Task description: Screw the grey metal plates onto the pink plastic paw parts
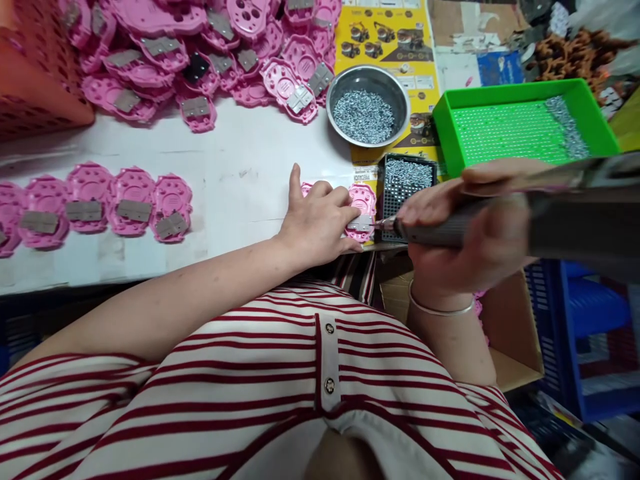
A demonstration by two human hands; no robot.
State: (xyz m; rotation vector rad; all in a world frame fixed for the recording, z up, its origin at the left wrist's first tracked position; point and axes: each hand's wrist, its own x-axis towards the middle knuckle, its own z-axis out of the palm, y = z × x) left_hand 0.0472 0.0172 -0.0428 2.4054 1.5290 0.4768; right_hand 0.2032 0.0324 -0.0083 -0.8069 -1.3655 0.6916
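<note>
My left hand [320, 217] lies spread on the white table, its fingertips on a pink plastic part [361, 200] with a grey metal plate [359, 223]. Under the same hand, another pink piece is mostly hidden. My right hand [465, 233] is wrapped round a dark powered screwdriver [440, 230], held nearly level. The tool's tip meets the right side of the metal plate. Just behind the tip stands a small black basket [407, 177] of screws, partly covered by my right hand and the tool.
A steel bowl [369, 107] of screws and a green tray [525, 123] stand beyond my hands. Pink parts are heaped [200, 60] at the back, beside a red basket [40, 73]. More pink parts line up [133, 203] at the left. An open cardboard box [515, 327] sits below right.
</note>
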